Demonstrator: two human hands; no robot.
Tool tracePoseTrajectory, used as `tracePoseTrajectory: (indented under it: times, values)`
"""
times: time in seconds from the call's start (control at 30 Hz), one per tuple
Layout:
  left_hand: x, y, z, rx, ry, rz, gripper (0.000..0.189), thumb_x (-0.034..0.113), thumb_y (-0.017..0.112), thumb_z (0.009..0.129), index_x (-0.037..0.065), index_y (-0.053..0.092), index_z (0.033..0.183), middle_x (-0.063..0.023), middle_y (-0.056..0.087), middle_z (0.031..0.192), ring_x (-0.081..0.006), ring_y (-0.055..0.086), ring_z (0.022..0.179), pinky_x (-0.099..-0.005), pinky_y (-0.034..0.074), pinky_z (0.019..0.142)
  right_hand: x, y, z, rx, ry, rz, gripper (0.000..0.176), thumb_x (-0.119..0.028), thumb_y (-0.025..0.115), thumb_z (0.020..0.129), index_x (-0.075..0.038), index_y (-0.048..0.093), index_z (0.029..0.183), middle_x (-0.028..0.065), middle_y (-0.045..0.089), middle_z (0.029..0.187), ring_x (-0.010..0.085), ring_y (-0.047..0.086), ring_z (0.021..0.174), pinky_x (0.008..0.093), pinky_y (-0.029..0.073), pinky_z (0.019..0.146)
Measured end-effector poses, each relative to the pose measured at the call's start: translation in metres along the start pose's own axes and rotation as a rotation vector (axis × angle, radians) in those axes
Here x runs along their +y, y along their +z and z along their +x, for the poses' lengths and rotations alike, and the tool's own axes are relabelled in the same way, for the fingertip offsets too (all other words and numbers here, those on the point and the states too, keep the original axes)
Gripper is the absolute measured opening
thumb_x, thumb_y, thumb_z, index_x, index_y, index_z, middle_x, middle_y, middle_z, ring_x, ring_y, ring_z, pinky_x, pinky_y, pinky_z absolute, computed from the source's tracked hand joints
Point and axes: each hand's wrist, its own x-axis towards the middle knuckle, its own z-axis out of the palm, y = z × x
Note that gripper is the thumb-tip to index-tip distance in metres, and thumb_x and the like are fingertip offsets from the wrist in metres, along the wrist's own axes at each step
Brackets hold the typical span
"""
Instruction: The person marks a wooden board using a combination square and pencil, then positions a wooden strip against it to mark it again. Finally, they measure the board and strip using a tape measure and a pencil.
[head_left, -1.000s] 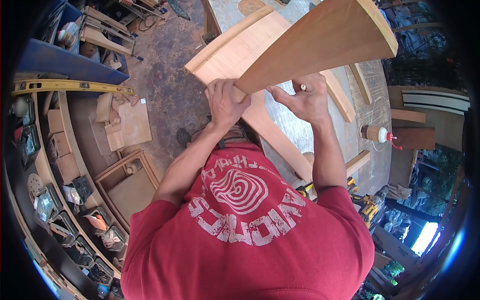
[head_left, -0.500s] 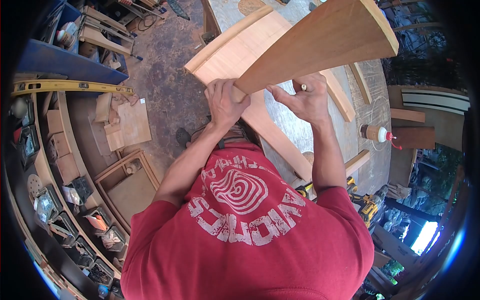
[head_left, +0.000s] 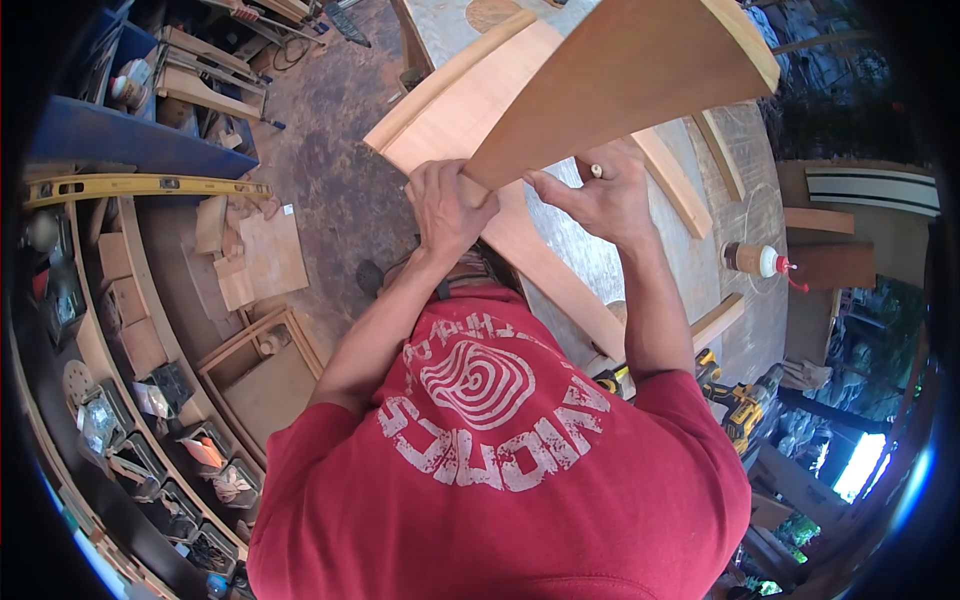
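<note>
A broad, tapered wooden board (head_left: 620,90) stands tilted up over the bench, its narrow end low and close to me. My left hand (head_left: 447,210) is closed around that narrow end, with the thumb across the near side. By the board's lower edge, my right hand (head_left: 610,200) is curled with its thumb pointing left. The pale round end of what looks like a pencil (head_left: 596,171) sticks out between its fingers; the rest is hidden. Beneath the board lies a pale wooden panel (head_left: 480,95) with a raised strip along its edge. A wooden rail (head_left: 560,280) runs towards me.
On the workbench (head_left: 740,170) are a glue bottle (head_left: 755,260) with a red tip and several wood strips (head_left: 672,180). A yellow cordless drill (head_left: 742,408) sits at my right. To the left are a yellow spirit level (head_left: 150,186), a blue bin (head_left: 150,130) and shelves of small boxes.
The upper end of the tapered board has shifted slightly left and up. Both hands keep nearly the same position and grip. The whole view has moved a little.
</note>
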Motion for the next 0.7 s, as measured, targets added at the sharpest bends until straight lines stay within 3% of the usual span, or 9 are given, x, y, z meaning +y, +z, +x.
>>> tracePoseTrajectory:
  times: [0.3,0.5,0.7]
  values:
    - [0.007,0.000,-0.002,-0.045,0.001,-0.003,0.088,0.024,0.091,0.063,0.002,0.050,0.138,-0.0171,0.055,0.124,-0.0398,0.047,0.122,-0.0535,0.035,0.104,0.012,0.002,-0.005,-0.032,0.020,-0.031,0.022,-0.013,0.086,0.072,-0.003,0.074,0.087,0.0079,0.072,0.080,0.0232,0.069,0.068,0.0344,0.053,0.060]
    - [0.007,0.000,0.001,-0.023,0.004,-0.028,0.089,0.023,0.091,0.063,0.002,0.049,0.139,-0.0167,0.055,0.123,-0.0398,0.047,0.122,-0.0537,0.035,0.105,0.014,0.004,-0.004,-0.009,0.002,-0.005,0.023,-0.015,0.087,0.072,-0.002,0.073,0.085,0.0080,0.071,0.079,0.0227,0.067,0.064,0.0348,0.051,0.056]
    - [0.006,0.003,0.005,-0.006,0.028,0.032,0.074,0.024,0.090,0.064,0.005,0.056,0.127,-0.0143,0.058,0.116,-0.0374,0.049,0.118,-0.0520,0.034,0.102,0.016,0.005,-0.005,-0.011,0.011,0.024,0.024,-0.017,0.087,0.074,-0.002,0.073,0.086,0.0094,0.072,0.080,0.0241,0.069,0.066,0.0357,0.053,0.060]
